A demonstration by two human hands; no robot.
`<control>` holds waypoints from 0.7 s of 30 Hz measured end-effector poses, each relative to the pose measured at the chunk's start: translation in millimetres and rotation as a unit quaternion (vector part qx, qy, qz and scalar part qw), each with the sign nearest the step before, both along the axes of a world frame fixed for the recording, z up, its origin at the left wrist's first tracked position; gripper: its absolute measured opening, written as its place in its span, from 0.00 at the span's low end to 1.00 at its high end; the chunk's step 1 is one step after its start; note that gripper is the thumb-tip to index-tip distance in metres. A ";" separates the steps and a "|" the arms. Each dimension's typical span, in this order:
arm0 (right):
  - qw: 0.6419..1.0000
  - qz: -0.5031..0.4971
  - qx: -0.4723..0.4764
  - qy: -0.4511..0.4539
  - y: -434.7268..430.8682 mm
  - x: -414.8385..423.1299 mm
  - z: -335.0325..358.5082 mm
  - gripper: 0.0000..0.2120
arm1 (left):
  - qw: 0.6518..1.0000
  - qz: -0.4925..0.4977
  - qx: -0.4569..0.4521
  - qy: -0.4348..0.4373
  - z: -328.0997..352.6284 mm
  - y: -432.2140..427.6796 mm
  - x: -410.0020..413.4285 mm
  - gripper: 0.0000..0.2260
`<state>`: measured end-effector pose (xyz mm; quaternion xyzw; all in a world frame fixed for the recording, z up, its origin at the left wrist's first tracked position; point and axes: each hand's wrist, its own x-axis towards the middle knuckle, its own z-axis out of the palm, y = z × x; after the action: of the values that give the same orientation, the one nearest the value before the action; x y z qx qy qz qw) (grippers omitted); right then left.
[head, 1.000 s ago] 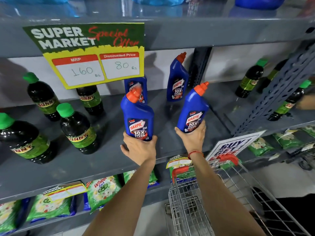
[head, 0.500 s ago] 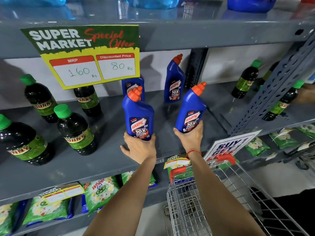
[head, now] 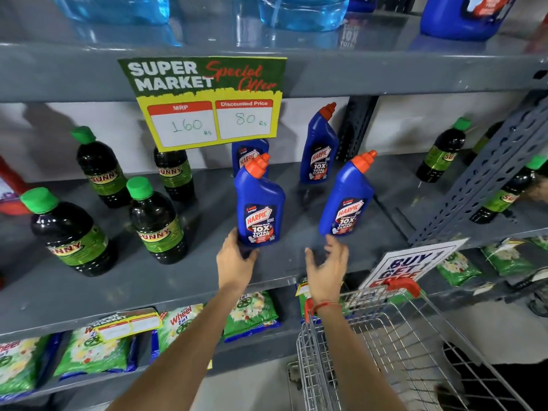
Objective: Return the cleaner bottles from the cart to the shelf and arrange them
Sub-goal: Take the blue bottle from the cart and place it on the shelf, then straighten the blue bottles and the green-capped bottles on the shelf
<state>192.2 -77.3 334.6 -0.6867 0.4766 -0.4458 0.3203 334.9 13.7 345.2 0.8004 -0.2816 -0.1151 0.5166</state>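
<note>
Two blue Harpic cleaner bottles with orange caps stand near the front of the grey middle shelf [head: 281, 262]. My left hand [head: 235, 259] grips the base of the left front bottle [head: 258, 203]. The right front bottle [head: 348, 200] stands free on the shelf, and my right hand [head: 327, 262] hovers just below it with fingers spread, holding nothing. Two more Harpic bottles stand behind: one [head: 320, 146] upright at the back, another [head: 247, 152] partly hidden by the price sign and the left front bottle. The wire cart [head: 400, 345] is at lower right.
Dark Sunny bottles [head: 154, 223] with green caps stand on the shelf's left, and more [head: 441, 152] on the right bay. A price sign [head: 207, 99] hangs from the upper shelf. A slotted upright [head: 480, 179] divides the bays. Detergent packets [head: 95, 351] fill the shelf below.
My right hand has let go of the right front bottle and drawn back with fingers spread; that bottle now stands on the shelf. My left hand still holds its bottle.
</note>
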 end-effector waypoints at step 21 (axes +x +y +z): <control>0.997 0.061 0.031 -0.021 32.1 52.2 11.3 0.17 | 0.999 -0.034 -0.026 -0.002 13.3 59.3 25.8 0.14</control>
<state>244.4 -45.2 345.9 -0.6944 0.4406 -0.4249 0.3784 360.7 73.1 358.5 0.7768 -0.3123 -0.1239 0.5326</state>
